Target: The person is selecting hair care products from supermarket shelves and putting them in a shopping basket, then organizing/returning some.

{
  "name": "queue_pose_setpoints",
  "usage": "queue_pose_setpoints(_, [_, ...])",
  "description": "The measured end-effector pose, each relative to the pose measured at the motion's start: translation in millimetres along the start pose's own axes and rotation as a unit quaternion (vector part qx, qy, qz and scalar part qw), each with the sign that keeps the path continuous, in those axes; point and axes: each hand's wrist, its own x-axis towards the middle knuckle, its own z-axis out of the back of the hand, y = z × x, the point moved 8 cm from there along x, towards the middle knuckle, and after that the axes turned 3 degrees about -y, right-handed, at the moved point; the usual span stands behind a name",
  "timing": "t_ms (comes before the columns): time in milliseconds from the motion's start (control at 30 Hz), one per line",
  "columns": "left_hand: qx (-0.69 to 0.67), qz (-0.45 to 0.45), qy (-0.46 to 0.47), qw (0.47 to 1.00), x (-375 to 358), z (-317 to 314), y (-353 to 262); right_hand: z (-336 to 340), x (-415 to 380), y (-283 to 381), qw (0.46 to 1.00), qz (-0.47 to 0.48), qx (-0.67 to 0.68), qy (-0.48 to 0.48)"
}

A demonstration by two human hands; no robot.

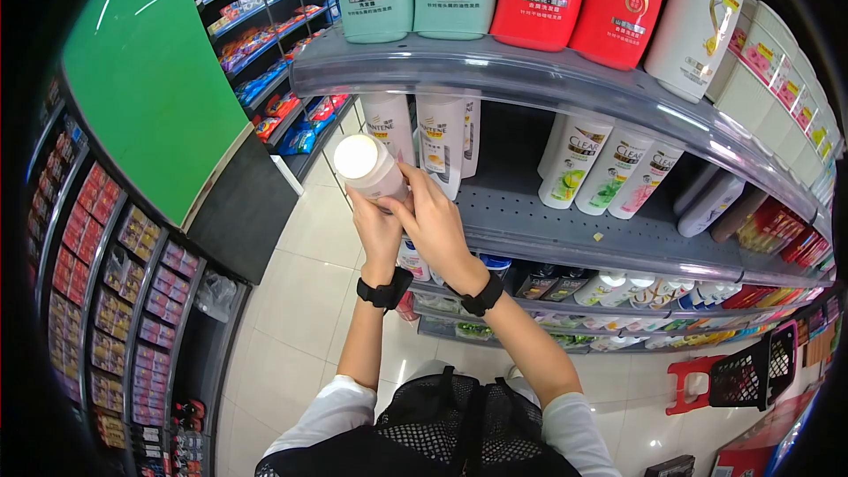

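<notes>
A white bottle (382, 180) with a broad round cap is held up in front of the shelf, its cap tilted toward me and shining in the light. My left hand (376, 234) is closed around its lower part from below. From the right, my right hand (435, 223) grips the same bottle, fingers along its side and thumb across the front. White Pantene bottles (439, 137) stand on the shelf just behind my hands. The bottle's front label is mostly hidden from me.
Green and red shampoo bottles (537, 0) line the upper shelf (530, 71), which juts out above my hands. Clear bottles (576, 159) stand farther right on the middle shelf (521, 212). A black basket (751, 377) rests by a red stool (689, 384). Packed racks (115, 300) stand left.
</notes>
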Motion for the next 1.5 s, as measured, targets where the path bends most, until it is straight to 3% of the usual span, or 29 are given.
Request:
queue_pose_setpoints(333, [-0.002, 0.058, 0.020, 0.998, 3.3, -3.1, 11.7, 3.2, -1.2, -2.7, 0.998, 0.033, 0.013, -0.042])
queue_pose_setpoints(433, [0.008, 0.079, 0.052, 0.995, 7.0, -6.5, 8.0, 14.5, -2.7, -5.4, 0.995, 0.046, 0.001, -0.084])
queue_pose_setpoints(500, [0.015, 0.067, 0.047, 0.997, 9.9, -6.4, -0.8, 32.9, -4.7, -4.4, 0.981, 0.069, -0.031, -0.181])
queue_pose_setpoints(600, [0.026, 0.052, 0.046, 0.997, 12.8, -6.7, -4.6, 51.0, -1.2, -10.1, 0.968, 0.046, -0.035, -0.243])
queue_pose_setpoints(767, [0.038, 0.054, 0.064, 0.996, 15.0, -10.0, -3.5, 59.4, 10.1, -38.0, 0.971, 0.008, -0.101, -0.216])
queue_pose_setpoints(1067, [0.086, 0.060, 0.064, 0.992, 14.7, -11.0, -3.0, 53.8, 24.2, -67.6, 0.982, -0.050, -0.095, -0.158])
queue_pose_setpoints(1267, [0.070, 0.035, 0.032, 0.996, 8.5, -12.4, -1.3, 47.2, 29.8, -70.7, 0.981, -0.033, -0.093, -0.167])
queue_pose_setpoints(1333, [0.067, 0.078, 0.019, 0.995, 2.5, -13.8, 9.3, 45.5, 32.6, -74.2, 0.981, -0.030, -0.080, -0.172])
queue_pose_setpoints(1500, [0.071, 0.069, 0.001, 0.995, 0.0, -15.0, 13.4, 50.9, 36.7, -74.8, 0.981, 0.002, -0.070, -0.180])
